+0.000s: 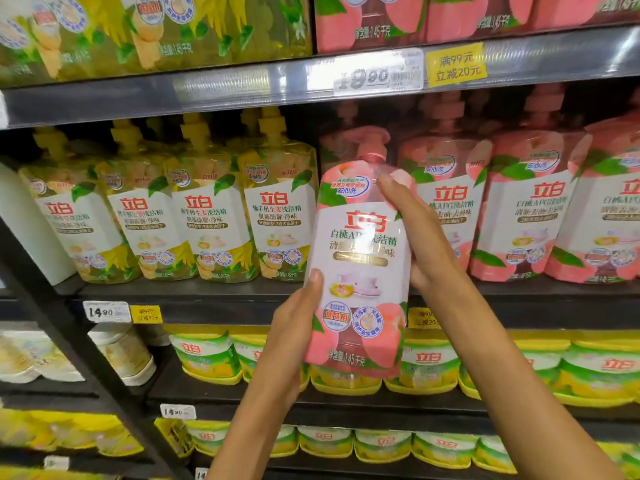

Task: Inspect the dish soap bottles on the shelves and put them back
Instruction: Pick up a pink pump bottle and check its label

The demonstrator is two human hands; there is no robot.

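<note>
Before the middle shelf [311, 306], I held the pink peach-printed plastic pump bottle [360, 258] upright in both hands: left hand [294, 327] gripping its lower edge, right hand [419, 233] wrapping its upper side, fingers seemingly behind. Matching pink bottles [526, 216] stood beside; yellow bottles [194, 209] left.

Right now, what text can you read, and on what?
"立白", "1.45千克": pink bottle, held by left hand and right hand.
"立白": yellow bottles.
"14.90": price tag.
"满99元 立减20元": yellow sign.
Finer label print: too blurred.
</note>
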